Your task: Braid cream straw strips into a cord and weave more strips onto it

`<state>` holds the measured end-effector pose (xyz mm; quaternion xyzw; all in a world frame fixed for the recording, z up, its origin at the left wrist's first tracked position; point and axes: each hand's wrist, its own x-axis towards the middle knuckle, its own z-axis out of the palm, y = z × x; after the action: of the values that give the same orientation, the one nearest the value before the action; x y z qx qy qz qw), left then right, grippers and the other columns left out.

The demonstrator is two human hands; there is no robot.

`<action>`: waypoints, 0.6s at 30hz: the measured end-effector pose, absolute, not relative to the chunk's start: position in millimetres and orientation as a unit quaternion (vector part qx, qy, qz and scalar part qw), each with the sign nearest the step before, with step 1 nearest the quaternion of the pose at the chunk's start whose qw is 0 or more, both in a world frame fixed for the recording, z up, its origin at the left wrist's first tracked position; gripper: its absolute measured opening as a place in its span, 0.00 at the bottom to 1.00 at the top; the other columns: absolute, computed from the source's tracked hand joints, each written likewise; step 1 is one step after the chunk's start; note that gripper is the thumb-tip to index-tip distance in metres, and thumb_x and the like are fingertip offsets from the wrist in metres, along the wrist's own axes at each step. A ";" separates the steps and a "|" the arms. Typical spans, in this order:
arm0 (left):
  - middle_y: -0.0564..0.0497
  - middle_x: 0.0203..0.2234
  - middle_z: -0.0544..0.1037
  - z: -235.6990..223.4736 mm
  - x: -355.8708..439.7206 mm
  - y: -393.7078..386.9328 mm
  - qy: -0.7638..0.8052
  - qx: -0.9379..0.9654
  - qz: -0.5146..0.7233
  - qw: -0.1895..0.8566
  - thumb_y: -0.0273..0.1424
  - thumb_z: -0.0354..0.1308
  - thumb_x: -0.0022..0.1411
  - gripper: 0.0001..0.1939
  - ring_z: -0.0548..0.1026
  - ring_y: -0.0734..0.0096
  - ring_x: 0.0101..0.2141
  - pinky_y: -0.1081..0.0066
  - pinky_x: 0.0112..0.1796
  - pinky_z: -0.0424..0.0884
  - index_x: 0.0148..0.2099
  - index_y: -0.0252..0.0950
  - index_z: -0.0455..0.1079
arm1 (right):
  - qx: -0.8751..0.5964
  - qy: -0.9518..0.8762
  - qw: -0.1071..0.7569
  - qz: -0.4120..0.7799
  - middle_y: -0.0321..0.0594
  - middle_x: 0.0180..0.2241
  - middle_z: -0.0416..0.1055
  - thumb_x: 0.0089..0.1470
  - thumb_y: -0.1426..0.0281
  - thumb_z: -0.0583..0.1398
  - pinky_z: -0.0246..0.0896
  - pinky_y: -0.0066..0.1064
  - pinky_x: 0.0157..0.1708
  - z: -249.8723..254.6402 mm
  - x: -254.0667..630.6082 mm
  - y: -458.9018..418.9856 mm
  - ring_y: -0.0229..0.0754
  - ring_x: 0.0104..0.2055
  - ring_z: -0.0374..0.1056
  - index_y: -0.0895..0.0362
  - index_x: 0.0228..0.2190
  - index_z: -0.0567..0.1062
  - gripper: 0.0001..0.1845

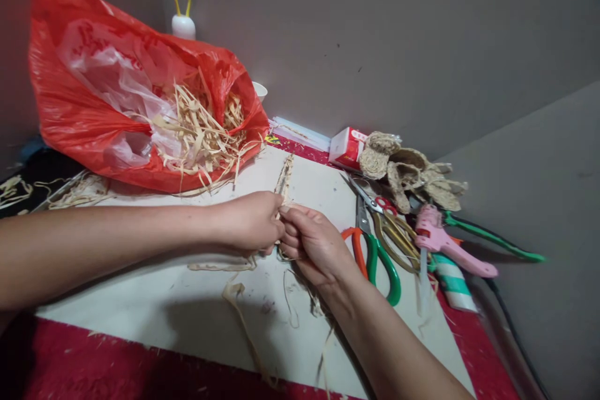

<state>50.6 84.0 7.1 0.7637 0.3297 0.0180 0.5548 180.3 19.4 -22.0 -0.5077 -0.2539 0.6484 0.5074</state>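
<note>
My left hand (259, 222) and my right hand (315, 239) meet over the white board (187, 312), fingers closed in pinches. Between them is a narrow, pale straw braid (284, 176), whose far end sticks out beyond my fingers. My fingers hide its middle, so I cannot see exactly how each one grips it. Loose straw strips (244, 319) trail over the board below my hands. A flat straw strip (218, 267) lies just left of them.
A red plastic bag (70, 100) spills straw (201, 128) at the back left. On the right lie green-and-orange-handled scissors (372, 256), gold-handled scissors (398, 237), a pink glue gun (450, 245), woven straw pieces (405, 169), a red-and-white box (345, 147) and a striped roll (452, 284).
</note>
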 end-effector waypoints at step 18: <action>0.56 0.20 0.68 -17.2 53.6 103.5 0.257 0.768 0.119 0.574 0.30 0.46 0.59 0.12 0.63 0.78 0.23 0.78 0.30 0.61 0.25 0.34 0.64 | -0.457 -0.290 0.419 0.729 0.22 0.14 0.43 0.49 0.65 0.63 0.29 0.17 0.12 -20.6 202.6 23.0 0.25 0.15 0.32 0.60 0.25 0.68 0.11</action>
<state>53.6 103.5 -17.2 0.7682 0.2570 0.1193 0.5741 202.6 23.0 -20.6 -0.4574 -0.2898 0.7289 0.4188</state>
